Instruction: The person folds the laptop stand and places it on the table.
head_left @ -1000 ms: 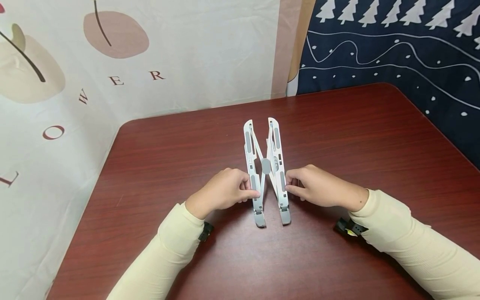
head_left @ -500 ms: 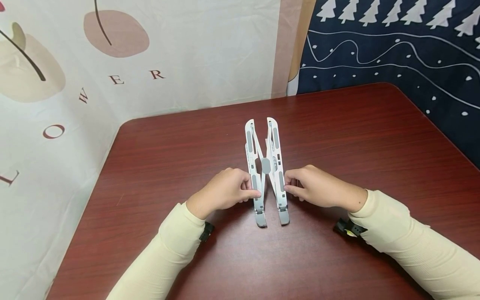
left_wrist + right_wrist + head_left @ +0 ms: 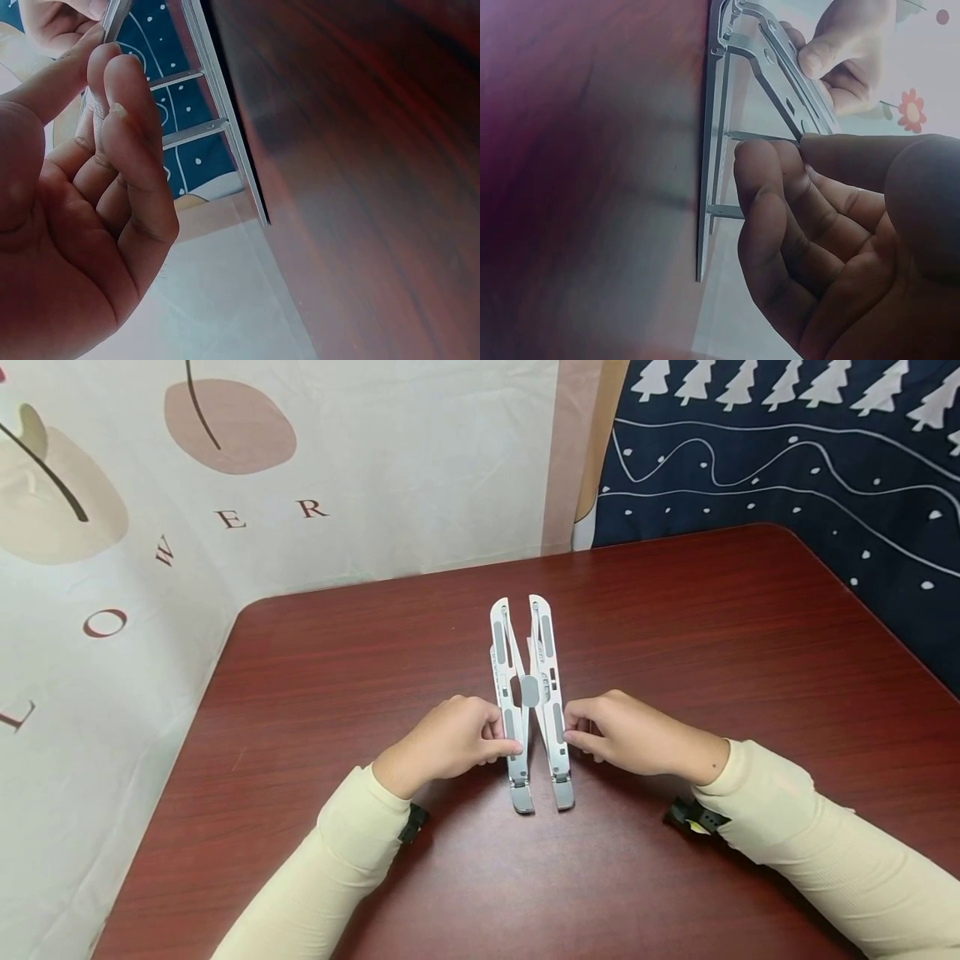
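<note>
Step in hand, I judge: adjusting the spread of the silver stand [image 3: 530,691], rails part-way apart. It sits on the counter [image 3: 360,652], between the grips. Left grip [image 3: 453,739] pinches the left rail [image 3: 499,643], thumb over top. Right grip [image 3: 630,731] pinches the right rail's [image 3: 547,643] outer edge. Next move calls for even force from both.

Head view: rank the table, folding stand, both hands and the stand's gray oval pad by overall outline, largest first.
1. Table
2. Folding stand
3. Left hand and right hand: too alike to rank
4. Gray oval pad
</note>
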